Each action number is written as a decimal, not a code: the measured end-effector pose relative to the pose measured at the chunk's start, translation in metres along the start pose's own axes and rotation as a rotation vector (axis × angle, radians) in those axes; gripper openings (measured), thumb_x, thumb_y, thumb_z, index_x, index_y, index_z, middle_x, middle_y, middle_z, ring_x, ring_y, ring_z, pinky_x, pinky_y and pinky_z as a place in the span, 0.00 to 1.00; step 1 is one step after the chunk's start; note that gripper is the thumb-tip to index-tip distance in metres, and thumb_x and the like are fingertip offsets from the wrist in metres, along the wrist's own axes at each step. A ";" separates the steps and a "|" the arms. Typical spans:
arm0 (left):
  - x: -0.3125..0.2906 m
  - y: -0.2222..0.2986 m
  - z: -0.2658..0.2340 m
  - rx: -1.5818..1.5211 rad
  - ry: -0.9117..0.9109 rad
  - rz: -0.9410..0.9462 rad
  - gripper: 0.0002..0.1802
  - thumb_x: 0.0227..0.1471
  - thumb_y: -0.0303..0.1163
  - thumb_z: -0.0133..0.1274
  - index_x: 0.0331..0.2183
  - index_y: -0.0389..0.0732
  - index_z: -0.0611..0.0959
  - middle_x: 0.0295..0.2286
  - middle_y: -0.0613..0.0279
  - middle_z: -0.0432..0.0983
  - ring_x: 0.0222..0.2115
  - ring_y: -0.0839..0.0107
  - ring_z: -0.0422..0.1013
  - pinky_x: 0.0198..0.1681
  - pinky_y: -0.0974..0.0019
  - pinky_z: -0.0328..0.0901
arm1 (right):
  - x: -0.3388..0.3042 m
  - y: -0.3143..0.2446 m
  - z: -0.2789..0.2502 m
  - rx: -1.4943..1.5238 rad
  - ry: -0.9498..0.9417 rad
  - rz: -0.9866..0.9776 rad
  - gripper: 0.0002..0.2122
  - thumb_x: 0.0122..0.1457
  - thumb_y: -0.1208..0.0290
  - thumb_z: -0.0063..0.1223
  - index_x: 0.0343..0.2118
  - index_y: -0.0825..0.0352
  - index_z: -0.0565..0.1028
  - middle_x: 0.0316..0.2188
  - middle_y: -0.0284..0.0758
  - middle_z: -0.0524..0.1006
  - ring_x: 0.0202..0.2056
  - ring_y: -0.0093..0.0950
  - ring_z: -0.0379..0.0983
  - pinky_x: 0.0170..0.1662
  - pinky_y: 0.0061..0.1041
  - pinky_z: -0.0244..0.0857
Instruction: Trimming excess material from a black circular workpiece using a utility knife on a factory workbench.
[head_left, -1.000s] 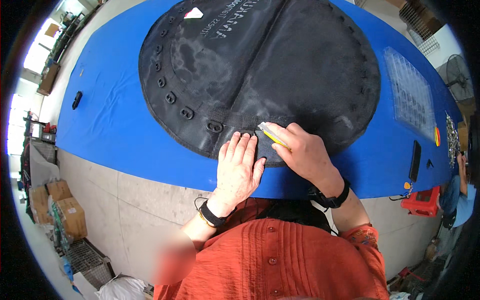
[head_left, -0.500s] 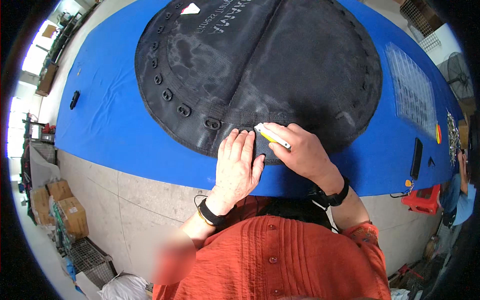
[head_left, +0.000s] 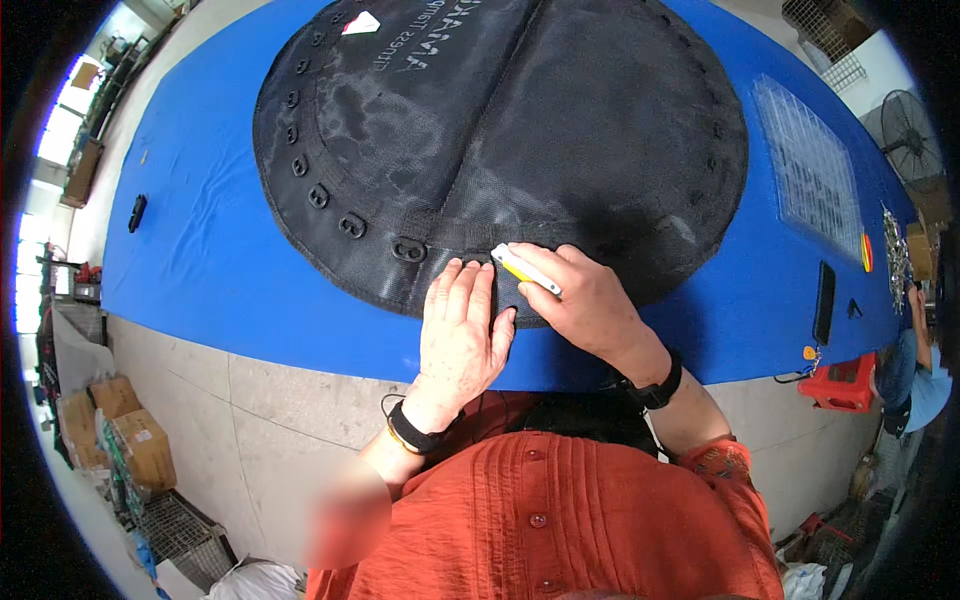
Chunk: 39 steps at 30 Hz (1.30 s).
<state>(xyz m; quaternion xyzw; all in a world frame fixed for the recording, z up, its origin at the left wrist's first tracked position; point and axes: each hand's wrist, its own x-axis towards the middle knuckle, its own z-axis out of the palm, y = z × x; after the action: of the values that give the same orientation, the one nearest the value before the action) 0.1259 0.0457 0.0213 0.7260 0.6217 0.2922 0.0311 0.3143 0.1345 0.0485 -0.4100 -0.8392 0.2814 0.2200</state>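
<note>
A round black mesh trampoline mat [head_left: 590, 130] lies on a blue-covered table, with a seam running across it and black plastic loops [head_left: 408, 249] along its rim. My left hand [head_left: 462, 325] rests flat on the near edge of the mat, fingers stretched forward, thumb a little apart. Just right of those fingers, my right hand [head_left: 590, 308] grips a white and yellow utility knife [head_left: 530, 272]. The knife slants, its front end low at the mat's edge band beside my left fingertips. Whether a blade touches the mat I cannot tell.
On the blue tabletop [head_left: 190, 270] lie a clear plastic sheet [head_left: 808, 170], a long black object [head_left: 824, 303], a metal pile [head_left: 893, 260] and a small black item [head_left: 137, 213]. A red stool [head_left: 838, 385] stands right; cardboard boxes [head_left: 142, 447] stand left. Another person [head_left: 930, 390] is far right.
The whole view has shifted slightly, so everything sits a bit further left. Both hands and the knife keep nearly the same place on the mat.
</note>
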 end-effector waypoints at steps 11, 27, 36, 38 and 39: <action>0.004 -0.002 0.001 -0.008 -0.001 -0.004 0.34 0.56 0.34 0.65 0.61 0.31 0.75 0.57 0.41 0.72 0.62 0.40 0.65 0.67 0.42 0.60 | 0.002 0.004 0.007 0.013 0.075 -0.056 0.18 0.66 0.67 0.55 0.59 0.55 0.78 0.36 0.43 0.78 0.33 0.47 0.80 0.37 0.43 0.77; 0.008 -0.005 0.004 0.010 -0.010 0.003 0.33 0.57 0.35 0.63 0.60 0.31 0.75 0.57 0.42 0.72 0.63 0.41 0.65 0.67 0.43 0.60 | 0.007 0.009 0.005 0.059 0.066 -0.084 0.18 0.65 0.70 0.55 0.58 0.60 0.80 0.38 0.44 0.81 0.35 0.46 0.80 0.40 0.42 0.77; 0.008 -0.005 0.005 0.013 -0.013 0.002 0.33 0.57 0.35 0.63 0.60 0.31 0.75 0.57 0.42 0.72 0.62 0.41 0.65 0.67 0.42 0.60 | 0.010 0.007 -0.001 -0.002 0.051 -0.174 0.20 0.63 0.74 0.61 0.59 0.65 0.79 0.48 0.38 0.84 0.41 0.35 0.80 0.47 0.33 0.77; 0.011 -0.007 0.006 0.014 -0.013 0.003 0.34 0.57 0.35 0.63 0.60 0.31 0.75 0.57 0.42 0.72 0.62 0.41 0.65 0.67 0.42 0.60 | 0.013 0.007 -0.001 0.020 0.038 -0.125 0.20 0.63 0.74 0.60 0.59 0.66 0.79 0.49 0.38 0.84 0.42 0.35 0.80 0.48 0.33 0.77; 0.012 -0.008 0.006 0.015 -0.012 0.002 0.34 0.57 0.35 0.64 0.60 0.31 0.75 0.57 0.42 0.72 0.62 0.41 0.65 0.67 0.42 0.60 | 0.014 0.007 -0.001 0.042 0.024 -0.076 0.20 0.63 0.74 0.60 0.59 0.66 0.79 0.51 0.38 0.84 0.42 0.35 0.80 0.48 0.32 0.77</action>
<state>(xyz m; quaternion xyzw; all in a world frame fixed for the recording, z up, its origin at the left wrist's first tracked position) 0.1223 0.0607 0.0181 0.7288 0.6228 0.2831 0.0292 0.3104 0.1493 0.0465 -0.3763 -0.8454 0.2857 0.2492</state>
